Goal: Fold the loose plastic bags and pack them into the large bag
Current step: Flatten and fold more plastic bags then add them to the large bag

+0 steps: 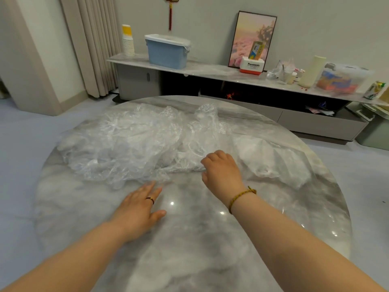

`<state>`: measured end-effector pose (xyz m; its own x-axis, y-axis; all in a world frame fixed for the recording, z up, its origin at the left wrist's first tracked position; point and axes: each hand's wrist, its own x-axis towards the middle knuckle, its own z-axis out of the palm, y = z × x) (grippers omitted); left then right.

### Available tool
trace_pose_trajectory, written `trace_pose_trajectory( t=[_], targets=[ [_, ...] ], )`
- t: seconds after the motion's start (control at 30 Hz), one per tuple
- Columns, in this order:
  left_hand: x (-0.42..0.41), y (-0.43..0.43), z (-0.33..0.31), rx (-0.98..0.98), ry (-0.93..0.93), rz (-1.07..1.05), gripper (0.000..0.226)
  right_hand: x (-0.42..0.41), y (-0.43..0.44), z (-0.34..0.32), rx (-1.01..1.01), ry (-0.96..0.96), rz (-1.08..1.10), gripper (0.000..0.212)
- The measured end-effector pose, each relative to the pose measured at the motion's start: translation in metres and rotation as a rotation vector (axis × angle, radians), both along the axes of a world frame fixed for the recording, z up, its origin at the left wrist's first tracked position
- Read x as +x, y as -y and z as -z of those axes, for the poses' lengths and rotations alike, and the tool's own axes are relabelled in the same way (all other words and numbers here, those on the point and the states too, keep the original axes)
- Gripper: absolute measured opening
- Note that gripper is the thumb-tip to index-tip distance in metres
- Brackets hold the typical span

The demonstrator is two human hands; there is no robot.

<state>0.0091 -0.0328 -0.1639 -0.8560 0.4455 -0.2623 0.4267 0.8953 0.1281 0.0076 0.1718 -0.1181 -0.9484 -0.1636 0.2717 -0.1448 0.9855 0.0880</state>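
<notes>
Bags (130, 144) in right grip (221, 169), left hand (139, 209) beside

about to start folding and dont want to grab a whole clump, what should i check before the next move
1. Only one bag in the right hand: cannot tell; its fingers curl on the near edge of the plastic bags, tips hidden.
2. Is the left hand free: ok; flat and open on the table, fingertips at the pile's edge.
3. One bag separated: not ok; all in one crumpled heap.
4. Folding space: ok; bare tabletop before the pile.
5. Located the large bag: cannot tell; everything is clear plastic.
</notes>
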Motion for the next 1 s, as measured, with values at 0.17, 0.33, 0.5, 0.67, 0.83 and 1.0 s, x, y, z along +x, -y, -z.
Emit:
trace_pose_trajectory(
  t=[0.17, 0.33, 0.5, 0.67, 0.83, 1.0],
  targets=[
    [0.005, 0.004, 0.012, 0.013, 0.032, 0.008, 0.144, -0.034, 0.006, 0.011, 0.221, 0.173, 0.226, 0.033],
    [-0.001, 0.007, 0.019, 0.042, 0.010, 0.020, 0.148, -0.052, 0.007, 0.018, 0.374, 0.238, 0.271, 0.032],
    [0.000, 0.008, 0.020, 0.065, 0.007, 0.029, 0.147, -0.056, 0.003, 0.015, 0.260, 0.183, 0.269, 0.025],
    [0.000, 0.007, 0.019, 0.088, -0.013, 0.022, 0.149, -0.040, 0.011, -0.001, 0.136, -0.197, 0.264, 0.016],
    [0.016, 0.010, 0.006, 0.299, -0.128, -0.088, 0.120, 0.005, 0.023, -0.008, 0.041, -0.438, 0.006, 0.016],
    [0.033, 0.012, -0.007, 0.605, -0.589, 0.006, 0.071, 0.070, 0.031, 0.005, 0.036, -0.472, -0.208, 0.027]
  ],
)
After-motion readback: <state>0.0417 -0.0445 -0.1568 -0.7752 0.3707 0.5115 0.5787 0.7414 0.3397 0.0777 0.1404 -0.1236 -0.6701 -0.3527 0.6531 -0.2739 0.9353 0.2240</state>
